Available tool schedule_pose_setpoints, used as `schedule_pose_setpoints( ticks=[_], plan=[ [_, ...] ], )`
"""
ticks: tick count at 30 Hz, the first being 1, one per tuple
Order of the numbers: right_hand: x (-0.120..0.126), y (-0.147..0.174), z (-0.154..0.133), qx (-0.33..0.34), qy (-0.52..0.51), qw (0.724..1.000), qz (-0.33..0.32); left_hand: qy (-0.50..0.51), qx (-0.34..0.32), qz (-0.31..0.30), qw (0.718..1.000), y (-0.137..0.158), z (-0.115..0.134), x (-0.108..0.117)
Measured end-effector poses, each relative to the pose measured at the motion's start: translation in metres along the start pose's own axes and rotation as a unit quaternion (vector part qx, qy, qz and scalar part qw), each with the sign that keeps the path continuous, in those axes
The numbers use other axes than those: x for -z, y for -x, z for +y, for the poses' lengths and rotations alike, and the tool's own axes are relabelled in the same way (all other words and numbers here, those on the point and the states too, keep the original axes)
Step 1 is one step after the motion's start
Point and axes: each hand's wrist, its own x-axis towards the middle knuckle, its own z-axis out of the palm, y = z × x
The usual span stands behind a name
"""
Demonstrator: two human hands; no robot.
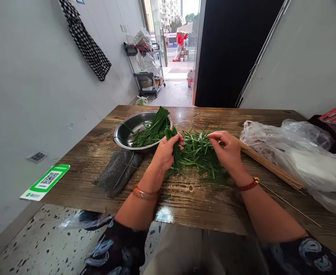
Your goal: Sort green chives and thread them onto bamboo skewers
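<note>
My left hand [168, 151] is closed round a folded bunch of garlic chives [170, 133], just right of a steel bowl [119, 134]. More long green chives [153, 130] lie in that bowl, some leaning over its right rim. Between my two hands, a loose pile of chives [199, 152] is spread on the wooden table. My right hand [226, 151] is at the pile's right edge, thumb and forefinger pinched together. What sits between those fingertips is too small to make out.
A dark grey mesh cloth [118, 172] lies in front of the bowl. To the right are a bundle of thin wooden sticks [271, 166], a single stick [291, 204] and clear plastic bags [302, 152]. A green QR-code card [46, 182] is at the table's left edge.
</note>
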Motion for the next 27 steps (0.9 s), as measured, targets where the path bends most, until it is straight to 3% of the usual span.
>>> schedule_pose_setpoints(
  ticks=[3,7,12,16,20,23,27],
  plan=[
    [0.0,0.001,0.008,-0.008,0.022,0.998,-0.061,0.007,-0.019,0.009,1.0,0.0,0.006,0.002],
    [-0.009,0.01,0.009,0.072,0.109,0.976,-0.174,0.004,-0.047,0.017,0.999,0.0,0.006,0.002],
    [-0.024,0.018,0.013,0.118,0.218,0.944,-0.22,-0.001,-0.034,-0.005,0.999,0.0,0.002,0.001],
    [-0.026,0.015,0.015,0.084,0.146,0.97,-0.173,-0.017,-0.02,-0.021,0.999,0.001,0.0,0.0],
    [-0.017,0.007,0.011,-0.016,-0.006,0.996,-0.093,-0.023,-0.01,-0.021,0.999,0.001,0.0,-0.001],
    [-0.008,0.002,0.007,-0.108,-0.109,0.988,-0.03,-0.027,0.004,-0.016,0.999,0.001,0.001,-0.002],
    [0.0,-0.004,0.007,-0.216,-0.241,0.946,0.026,-0.037,0.006,-0.023,0.999,0.002,0.0,-0.003]
  ],
)
